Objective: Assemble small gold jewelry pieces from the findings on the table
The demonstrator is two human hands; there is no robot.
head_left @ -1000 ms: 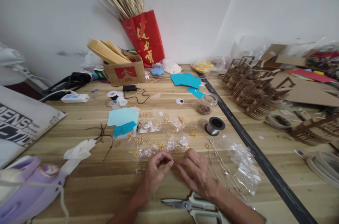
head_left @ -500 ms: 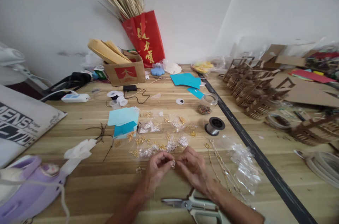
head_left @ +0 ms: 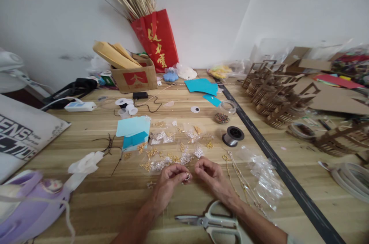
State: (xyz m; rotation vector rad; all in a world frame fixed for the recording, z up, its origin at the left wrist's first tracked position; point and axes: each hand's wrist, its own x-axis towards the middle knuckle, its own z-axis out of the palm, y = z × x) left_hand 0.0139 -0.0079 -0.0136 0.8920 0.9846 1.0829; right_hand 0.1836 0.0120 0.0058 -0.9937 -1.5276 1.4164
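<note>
My left hand [head_left: 168, 182] and my right hand [head_left: 211, 176] meet low at the middle of the wooden table [head_left: 184, 198]. The left fingers pinch a small silver charm [head_left: 187, 177]. The right fingers are curled in a pinch just right of it; what they hold is too small to name. Just beyond the hands lie several small clear bags of gold and silver charms [head_left: 173, 151]. Gold chains [head_left: 239, 178] lie to the right of my right hand.
White-handled scissors [head_left: 213, 221] lie by my right forearm. A wire spool [head_left: 233, 136], a bead jar [head_left: 224, 113], crumpled clear plastic [head_left: 266, 182], blue paper [head_left: 133, 130], black cord [head_left: 111, 147] and a cardboard box [head_left: 134, 76] lie around. Wooden lattice pieces [head_left: 273, 97] fill the right side.
Both hands have shifted slightly away from me along the table, still pinched together at the small charm. The view has tilted a little.
</note>
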